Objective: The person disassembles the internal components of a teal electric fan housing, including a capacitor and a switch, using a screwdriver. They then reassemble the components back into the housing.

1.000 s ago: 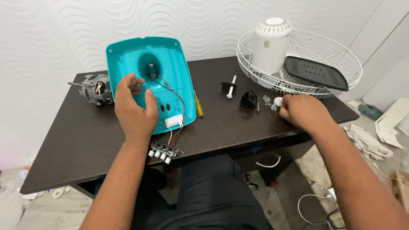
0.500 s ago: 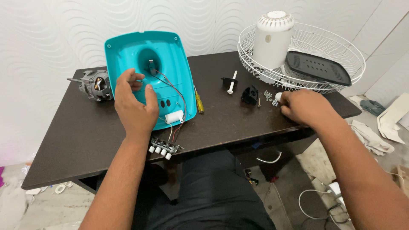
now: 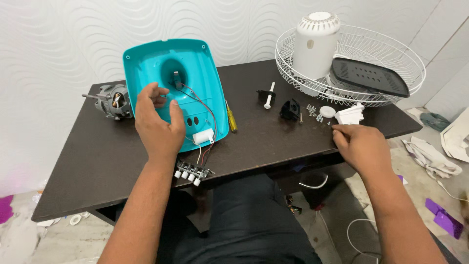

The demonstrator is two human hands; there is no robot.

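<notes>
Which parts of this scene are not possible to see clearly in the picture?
- Head view: the right hand is curled, so its own fingers hide whether it holds anything.
- Head view: the left hand covers part of the teal housing.
- Head view: the small screws are too small to count.
- Head view: the white wire guard is partly hidden behind the white cover.

Your right hand [image 3: 359,146] has drawn back from the small screws [image 3: 312,111] toward the worktop [image 3: 97,161] edge, fingers curled. Your left hand [image 3: 157,122] has loosened over the teal housing [image 3: 195,63].
</notes>
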